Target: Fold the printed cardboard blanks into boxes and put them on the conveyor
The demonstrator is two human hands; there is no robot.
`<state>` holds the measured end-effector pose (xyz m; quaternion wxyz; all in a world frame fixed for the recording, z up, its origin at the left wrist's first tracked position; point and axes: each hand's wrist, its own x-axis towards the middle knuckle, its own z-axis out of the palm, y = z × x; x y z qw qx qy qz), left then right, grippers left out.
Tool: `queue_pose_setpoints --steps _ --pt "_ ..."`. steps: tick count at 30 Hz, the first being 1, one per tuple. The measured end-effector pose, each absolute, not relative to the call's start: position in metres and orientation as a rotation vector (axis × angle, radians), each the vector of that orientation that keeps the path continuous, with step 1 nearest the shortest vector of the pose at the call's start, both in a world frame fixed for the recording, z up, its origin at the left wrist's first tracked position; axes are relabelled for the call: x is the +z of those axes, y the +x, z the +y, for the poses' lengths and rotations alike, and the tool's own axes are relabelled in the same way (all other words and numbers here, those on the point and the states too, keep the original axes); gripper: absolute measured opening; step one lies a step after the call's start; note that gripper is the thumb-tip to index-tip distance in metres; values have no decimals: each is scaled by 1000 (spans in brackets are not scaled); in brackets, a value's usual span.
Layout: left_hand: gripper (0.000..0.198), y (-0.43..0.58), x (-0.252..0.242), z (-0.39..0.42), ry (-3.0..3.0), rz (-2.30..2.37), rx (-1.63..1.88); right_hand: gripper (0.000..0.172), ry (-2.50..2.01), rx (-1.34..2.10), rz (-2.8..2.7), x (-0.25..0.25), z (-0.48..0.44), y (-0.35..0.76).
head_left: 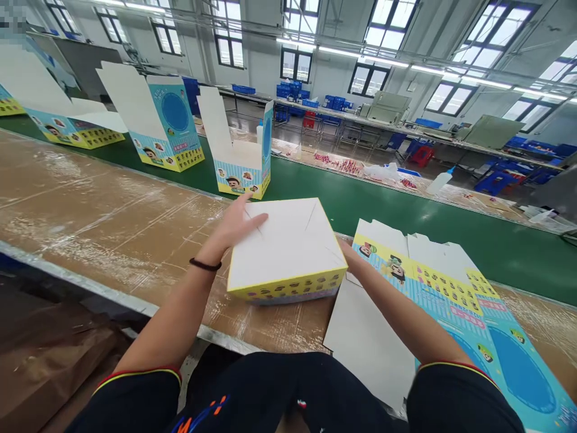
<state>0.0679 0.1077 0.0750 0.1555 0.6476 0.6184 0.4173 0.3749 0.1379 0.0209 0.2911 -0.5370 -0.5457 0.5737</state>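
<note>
A folded carton [288, 249] lies bottom-up on the brown table [103, 222], white base on top, yellow printed band along its near side. My left hand [237, 225] lies flat on the carton's left top corner, fingers spread. My right hand [348, 251] is against the carton's right side, mostly hidden behind it; its grip cannot be made out. A black band circles my left wrist.
A stack of flat printed carton blanks [455, 300] lies to the right. Three erected open cartons [241, 150] stand on the green conveyor belt [406, 219] beyond. Benches with blue crates fill the far side.
</note>
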Motion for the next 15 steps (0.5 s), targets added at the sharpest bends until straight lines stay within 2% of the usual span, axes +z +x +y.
queue_pose_setpoints --steps 3,6,12,15 --pt "59 55 70 88 1687 1679 1343 47 -1495 1737 -1357 4 120 380" --pt "53 52 76 71 1524 1495 1559 51 -1373 1734 -1345 13 122 379" --pt "37 49 69 97 1264 1222 2270 53 -774 1280 -1328 99 146 372" --pt "34 54 28 126 1147 1396 2311 42 -673 997 -1519 130 159 363"
